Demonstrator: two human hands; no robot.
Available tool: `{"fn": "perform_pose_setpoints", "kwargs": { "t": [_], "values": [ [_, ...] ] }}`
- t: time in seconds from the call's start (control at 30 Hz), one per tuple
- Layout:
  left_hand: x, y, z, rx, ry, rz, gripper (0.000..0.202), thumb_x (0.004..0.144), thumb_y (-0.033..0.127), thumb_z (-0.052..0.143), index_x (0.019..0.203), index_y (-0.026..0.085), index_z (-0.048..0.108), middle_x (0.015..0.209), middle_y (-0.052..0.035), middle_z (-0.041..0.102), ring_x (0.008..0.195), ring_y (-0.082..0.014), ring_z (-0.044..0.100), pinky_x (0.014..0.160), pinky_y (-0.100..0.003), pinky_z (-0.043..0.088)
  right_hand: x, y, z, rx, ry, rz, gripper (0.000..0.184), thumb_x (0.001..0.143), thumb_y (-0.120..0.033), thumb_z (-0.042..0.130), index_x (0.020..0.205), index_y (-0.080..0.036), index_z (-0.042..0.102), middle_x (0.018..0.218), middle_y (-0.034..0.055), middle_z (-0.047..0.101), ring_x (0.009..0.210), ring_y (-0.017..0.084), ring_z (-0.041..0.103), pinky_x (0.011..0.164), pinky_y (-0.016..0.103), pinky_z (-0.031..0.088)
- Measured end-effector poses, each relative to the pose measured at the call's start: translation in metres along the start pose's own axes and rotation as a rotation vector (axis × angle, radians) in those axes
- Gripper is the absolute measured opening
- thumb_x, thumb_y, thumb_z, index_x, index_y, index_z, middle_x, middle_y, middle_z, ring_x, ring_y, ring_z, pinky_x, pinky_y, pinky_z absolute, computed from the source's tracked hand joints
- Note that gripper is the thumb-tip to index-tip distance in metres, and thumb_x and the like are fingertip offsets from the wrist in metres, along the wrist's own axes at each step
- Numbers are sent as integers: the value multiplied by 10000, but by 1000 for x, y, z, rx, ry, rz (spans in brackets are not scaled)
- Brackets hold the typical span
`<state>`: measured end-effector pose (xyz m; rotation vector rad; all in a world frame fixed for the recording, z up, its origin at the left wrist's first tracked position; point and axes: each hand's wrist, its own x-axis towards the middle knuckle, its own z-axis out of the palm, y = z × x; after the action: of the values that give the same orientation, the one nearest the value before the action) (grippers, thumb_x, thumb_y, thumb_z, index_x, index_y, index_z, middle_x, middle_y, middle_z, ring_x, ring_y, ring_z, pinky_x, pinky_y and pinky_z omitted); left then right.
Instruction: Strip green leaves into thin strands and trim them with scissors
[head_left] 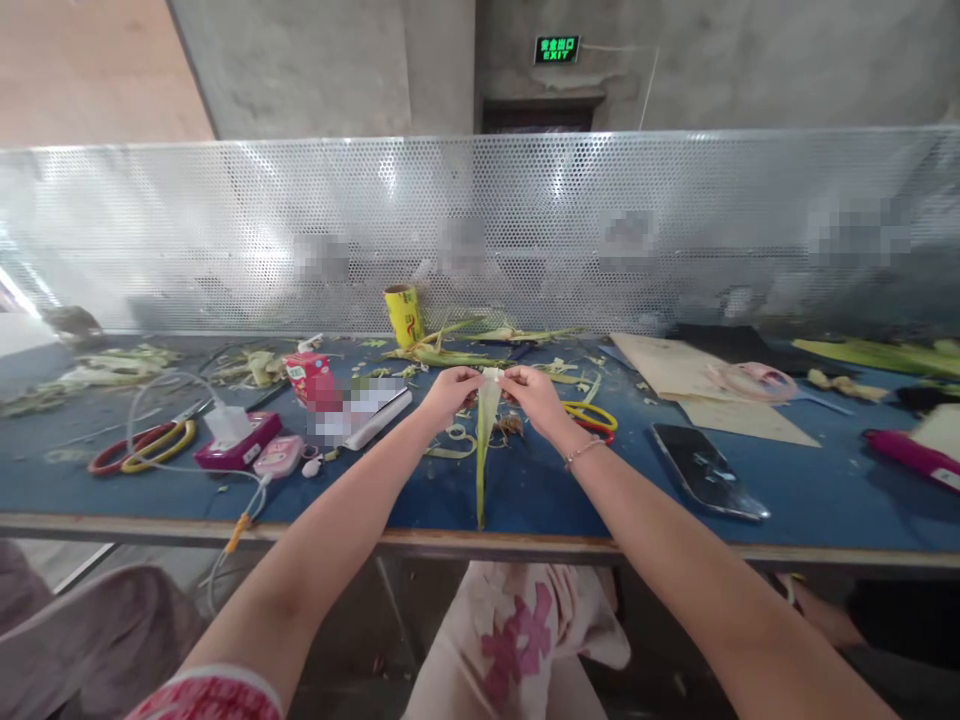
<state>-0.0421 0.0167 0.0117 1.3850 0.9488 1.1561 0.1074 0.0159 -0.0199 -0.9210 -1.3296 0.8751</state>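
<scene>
Both my hands meet over the middle of the blue table [525, 490]. My left hand [448, 392] and my right hand [531, 392] each pinch the pale top end of a long green leaf strip [484, 450]. The strip hangs down from my fingers toward the table's front edge. A thin bracelet circles my right wrist. Curled leaf scraps [456, 440] lie just below my left hand.
Yellow-red scissors [142, 447] lie at left, with a pink power bank [238, 447], a white cable and a red carton [309, 375]. A yellow roll [403, 315] and leaf pile sit behind; another pair of scissors [594, 415], a phone [706, 470] and cardboard [697, 385] lie at right. A perforated metal screen [480, 230] backs the table.
</scene>
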Motion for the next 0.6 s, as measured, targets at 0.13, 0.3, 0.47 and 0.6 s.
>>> {"fn": "perform_pose_setpoints", "kwargs": {
  "t": [0.13,0.3,0.47,0.6],
  "values": [
    [0,-2,0,4,-42,-24,111,697,196,640,652,132,562,486,39,484,424,-47,423,449,-179,345,-1,0,-1,-79,-28,-60,276,641,-437,670,699,-183,577,588,-10,563,552,134,507,565,288,426],
    [-3,-5,6,105,-38,-20,170,730,233,615,623,147,514,454,38,480,408,-63,454,435,-184,378,-3,-1,-1,-300,-81,-150,260,730,-445,572,709,-187,559,623,-1,562,592,148,504,590,289,407],
    [-5,-3,9,73,-5,-44,190,742,212,587,595,146,488,455,27,503,400,-63,465,441,-189,405,-8,-3,3,-607,-66,-310,261,821,-364,448,619,-199,462,570,-13,485,567,140,450,566,268,340],
    [-4,-3,10,-17,33,-81,188,705,200,615,579,145,487,447,23,499,396,-64,461,444,-193,403,-11,-6,4,-668,-46,-456,227,850,-307,435,667,-195,509,645,11,546,637,151,498,620,266,362]
  ]
}}
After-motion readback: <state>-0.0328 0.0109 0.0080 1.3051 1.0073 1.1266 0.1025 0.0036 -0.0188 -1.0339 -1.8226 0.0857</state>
